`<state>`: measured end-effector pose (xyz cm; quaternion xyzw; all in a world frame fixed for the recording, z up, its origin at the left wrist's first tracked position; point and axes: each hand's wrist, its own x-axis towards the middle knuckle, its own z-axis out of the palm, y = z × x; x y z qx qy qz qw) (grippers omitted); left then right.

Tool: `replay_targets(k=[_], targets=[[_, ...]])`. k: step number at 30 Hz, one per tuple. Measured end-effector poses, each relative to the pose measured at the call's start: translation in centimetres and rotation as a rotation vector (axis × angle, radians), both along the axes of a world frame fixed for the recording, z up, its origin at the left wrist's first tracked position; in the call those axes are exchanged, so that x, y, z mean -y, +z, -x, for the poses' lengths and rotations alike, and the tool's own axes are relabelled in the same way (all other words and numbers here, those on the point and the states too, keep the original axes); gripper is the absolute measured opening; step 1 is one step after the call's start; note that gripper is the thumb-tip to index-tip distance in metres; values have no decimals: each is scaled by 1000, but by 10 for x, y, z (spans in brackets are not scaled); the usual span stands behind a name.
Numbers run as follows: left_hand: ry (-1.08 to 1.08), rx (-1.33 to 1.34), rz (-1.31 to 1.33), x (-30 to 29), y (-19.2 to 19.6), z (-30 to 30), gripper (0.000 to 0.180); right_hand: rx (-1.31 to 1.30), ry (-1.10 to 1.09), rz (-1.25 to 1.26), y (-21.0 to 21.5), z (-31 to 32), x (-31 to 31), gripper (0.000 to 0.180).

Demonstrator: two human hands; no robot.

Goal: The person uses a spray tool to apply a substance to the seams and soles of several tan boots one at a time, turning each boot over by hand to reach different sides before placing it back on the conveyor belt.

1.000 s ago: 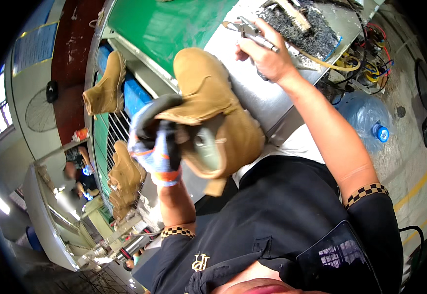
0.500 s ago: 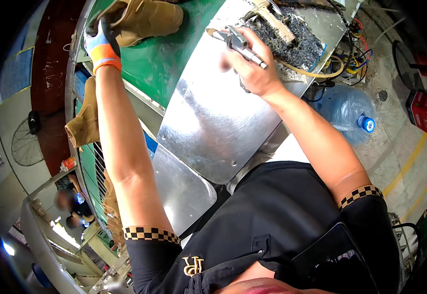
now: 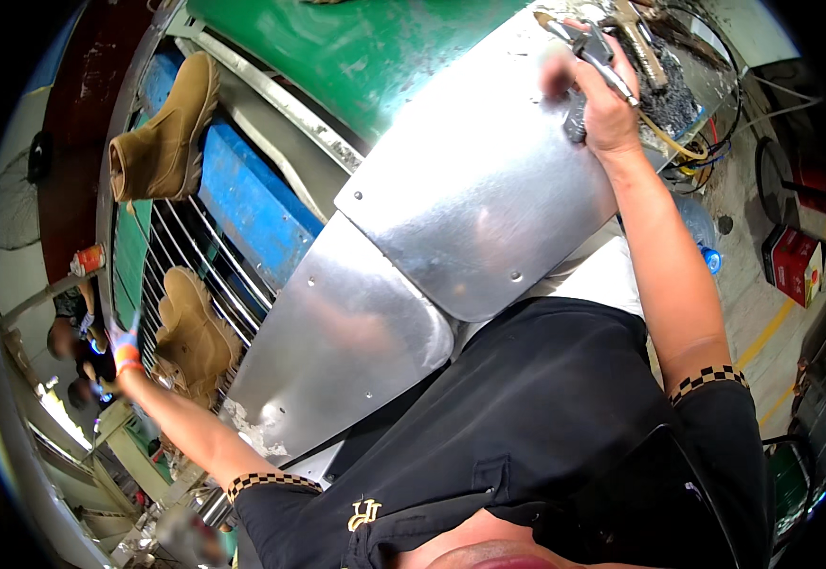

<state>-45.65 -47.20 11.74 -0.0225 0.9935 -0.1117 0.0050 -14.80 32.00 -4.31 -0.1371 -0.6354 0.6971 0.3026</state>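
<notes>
Probably a shoe workshop: tan boots (image 3: 162,133) on a metal rack (image 3: 195,275), steel workbench (image 3: 470,209), tangled cables (image 3: 716,123).

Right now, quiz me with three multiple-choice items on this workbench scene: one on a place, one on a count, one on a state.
1. Where is the right hand?
A. at the far end of the shiny metal sheet
B. on the blue panel
C. on the red box

2. How many tan boots show on the rack of bars?
A. none
B. two
C. five

3. What is the state of the right hand?
A. open and flat
B. closed around a metal hand tool with a hose
C. hanging empty at the side

Answers:
1 A, the hand sits at the sheet's far edge.
2 B, one upper boot and one lower boot are visible.
3 B, the fingers wrap the tool's grip. The left hand, in an orange and blue glove, reaches out beside the lower boot.
</notes>
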Motion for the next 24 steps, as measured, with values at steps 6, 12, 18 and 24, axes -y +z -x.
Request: replay_targets(k=[6,12,18,24], targets=[[172,-12,-771,49,-92,-78,58,24,-104,-149,-18,5,-7,38],[199,-188,-488,-3,-89,-90,69,5,-67,-178,-14,7,-5,32],[49,-538,-761,-84,-89,-154,40,-25,-85,-137,-17,2,-2,32],[-435,-370,-757,-205,-85,-322,25,-33,-38,-179,-20,-2,-6,27]])
